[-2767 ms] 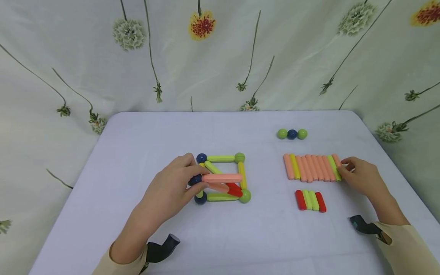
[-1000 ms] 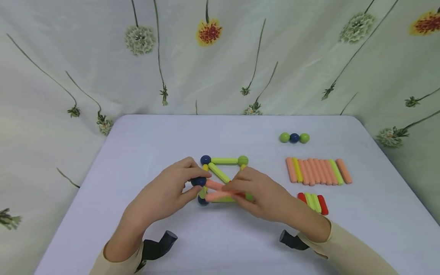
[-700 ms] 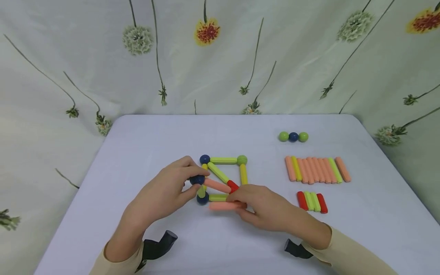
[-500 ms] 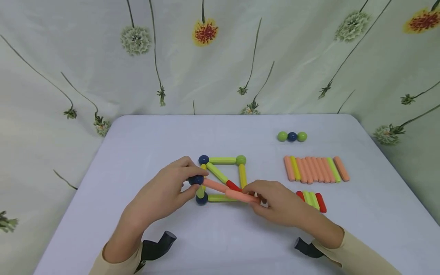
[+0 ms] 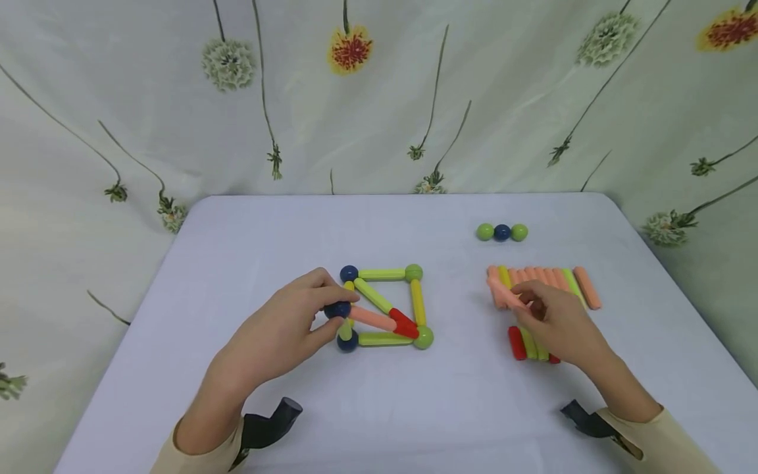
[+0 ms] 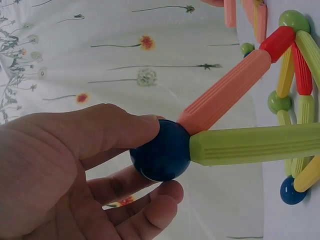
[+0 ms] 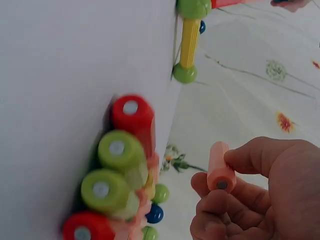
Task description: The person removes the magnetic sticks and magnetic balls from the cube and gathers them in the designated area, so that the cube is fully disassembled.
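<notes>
blue ball in one hand, salmon stick in the other

the left hand (image 5: 302, 313) pinches a dark blue ball (image 6: 161, 154) above the desk (image 5: 379, 408); a salmon stick (image 6: 227, 91) and a lime stick (image 6: 255, 145) run from it. just beyond its fingertips lies a square frame (image 5: 418, 303) of sticks and balls. the right hand (image 5: 559, 322) grips a loose salmon stick (image 5: 502, 291) over a row of sticks (image 5: 541, 274). a shorter row (image 5: 526, 343) sits beneath that hand, partly hidden; three balls (image 5: 502, 232) lie farther beyond it.
</notes>
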The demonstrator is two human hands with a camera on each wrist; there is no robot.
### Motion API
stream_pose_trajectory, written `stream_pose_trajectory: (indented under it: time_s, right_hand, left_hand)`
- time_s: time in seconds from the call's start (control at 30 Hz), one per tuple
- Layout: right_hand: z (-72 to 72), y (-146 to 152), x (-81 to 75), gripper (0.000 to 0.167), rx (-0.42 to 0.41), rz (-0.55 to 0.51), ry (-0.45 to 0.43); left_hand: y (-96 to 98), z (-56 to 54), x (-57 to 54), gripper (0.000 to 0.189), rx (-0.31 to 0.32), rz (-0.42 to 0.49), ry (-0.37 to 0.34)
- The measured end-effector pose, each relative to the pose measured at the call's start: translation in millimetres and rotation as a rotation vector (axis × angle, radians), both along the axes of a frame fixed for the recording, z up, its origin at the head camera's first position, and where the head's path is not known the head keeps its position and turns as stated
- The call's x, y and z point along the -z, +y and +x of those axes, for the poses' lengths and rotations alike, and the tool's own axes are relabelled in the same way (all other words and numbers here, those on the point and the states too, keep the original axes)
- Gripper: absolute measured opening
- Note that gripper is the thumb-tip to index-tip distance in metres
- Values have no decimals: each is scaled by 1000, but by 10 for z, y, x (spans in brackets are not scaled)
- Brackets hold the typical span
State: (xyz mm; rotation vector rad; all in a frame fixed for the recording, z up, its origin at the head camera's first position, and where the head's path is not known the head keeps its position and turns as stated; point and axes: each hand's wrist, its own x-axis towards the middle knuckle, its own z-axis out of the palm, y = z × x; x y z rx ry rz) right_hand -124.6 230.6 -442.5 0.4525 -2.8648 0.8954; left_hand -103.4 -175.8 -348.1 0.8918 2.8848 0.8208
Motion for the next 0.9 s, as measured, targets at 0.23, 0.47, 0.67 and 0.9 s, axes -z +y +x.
stream_pose_trajectory:
  time_s: [0.23,0.47,0.67,0.9]
  right_hand:
    - [-130,497,11,35,301,71,-90]
    - [-256,968,59,49,539,90,-258]
    - [-356,1172,132,49,574,149,-354]
    - [-391,1174,198,45,541,154,-410]
  left_hand:
    - [5,10,-2,30,8,-10,10]
    - [8,15,-13,30,0,-25,13]
    - [-4,24,-18,30,-2,-23,13]
    - [4,8,-18,30,2,-22,4]
